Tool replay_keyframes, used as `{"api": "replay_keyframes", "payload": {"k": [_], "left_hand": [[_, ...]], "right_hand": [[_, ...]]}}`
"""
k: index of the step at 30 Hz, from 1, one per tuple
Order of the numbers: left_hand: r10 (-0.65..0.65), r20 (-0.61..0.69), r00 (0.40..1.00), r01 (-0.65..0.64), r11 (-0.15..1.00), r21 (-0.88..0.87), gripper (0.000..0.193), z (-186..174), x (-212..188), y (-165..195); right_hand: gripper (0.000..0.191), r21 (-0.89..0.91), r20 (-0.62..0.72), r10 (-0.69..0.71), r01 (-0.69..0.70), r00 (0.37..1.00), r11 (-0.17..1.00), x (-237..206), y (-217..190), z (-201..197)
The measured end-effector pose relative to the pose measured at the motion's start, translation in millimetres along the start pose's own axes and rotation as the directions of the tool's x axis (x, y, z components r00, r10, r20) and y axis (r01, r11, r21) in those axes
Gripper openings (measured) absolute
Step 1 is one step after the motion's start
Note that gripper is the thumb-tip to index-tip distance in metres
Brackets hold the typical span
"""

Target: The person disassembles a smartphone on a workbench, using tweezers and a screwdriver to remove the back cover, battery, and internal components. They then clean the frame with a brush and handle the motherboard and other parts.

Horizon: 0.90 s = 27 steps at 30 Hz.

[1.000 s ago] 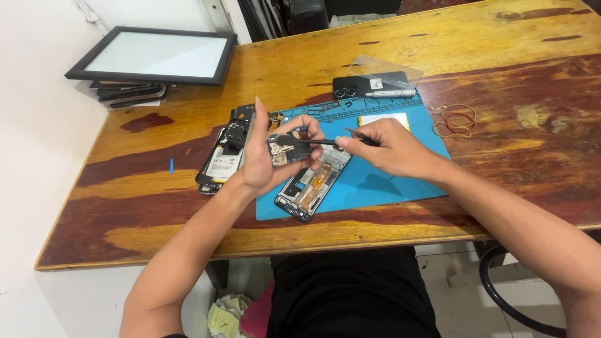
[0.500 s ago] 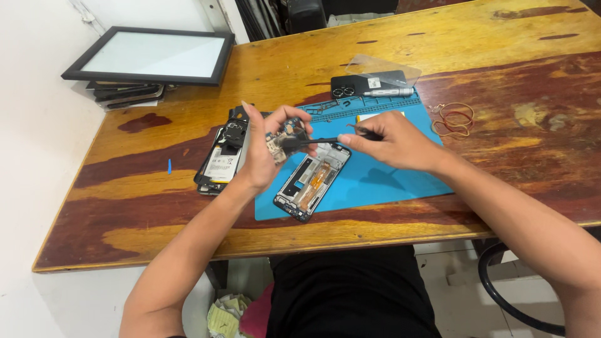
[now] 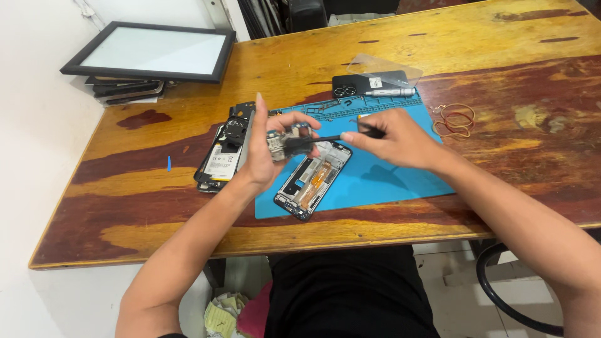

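Far left on the wooden table, a flat panel in a black frame lies on a small stack, then a blue sliver, then an opened phone with its battery showing. My left hand is clamped around a small circuit board, lifted just above the blue work mat. Under it lies the gutted phone frame, an open shell with a copper-coloured flex strip inside and little else. My right hand pinches a thin black tool, tip touching the board; I reckon I'm prying or cleaning there, so steady, light pressure is what's called for. Further right, a dark phone back and rubber bands.
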<state>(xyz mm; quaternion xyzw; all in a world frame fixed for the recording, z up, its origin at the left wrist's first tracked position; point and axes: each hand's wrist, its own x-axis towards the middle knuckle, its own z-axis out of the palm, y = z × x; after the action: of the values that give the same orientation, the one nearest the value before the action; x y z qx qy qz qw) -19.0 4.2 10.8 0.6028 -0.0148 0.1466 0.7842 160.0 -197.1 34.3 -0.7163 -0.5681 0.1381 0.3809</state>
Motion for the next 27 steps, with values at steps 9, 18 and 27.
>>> {"api": "replay_keyframes", "payload": {"k": [9,18,27], "left_hand": [[-0.055,0.013,0.998,0.054,0.996,0.068,0.106,6.9,0.1,-1.5],[-0.049,0.009,0.999,0.047,0.987,0.154,0.11,5.7,2.1,-1.2],[0.02,-0.011,1.0,-0.02,0.997,0.071,0.11,0.7,-2.3,10.8]], "right_hand": [[0.048,-0.006,-0.021,-0.057,0.057,0.998,0.998,-5.3,-6.3,7.6],[0.049,-0.001,-0.059,-0.05,0.05,0.997,0.999,-3.3,-2.5,1.7],[0.043,-0.016,-0.076,-0.026,0.025,0.997,1.0,-0.7,-0.3,-4.7]]}}
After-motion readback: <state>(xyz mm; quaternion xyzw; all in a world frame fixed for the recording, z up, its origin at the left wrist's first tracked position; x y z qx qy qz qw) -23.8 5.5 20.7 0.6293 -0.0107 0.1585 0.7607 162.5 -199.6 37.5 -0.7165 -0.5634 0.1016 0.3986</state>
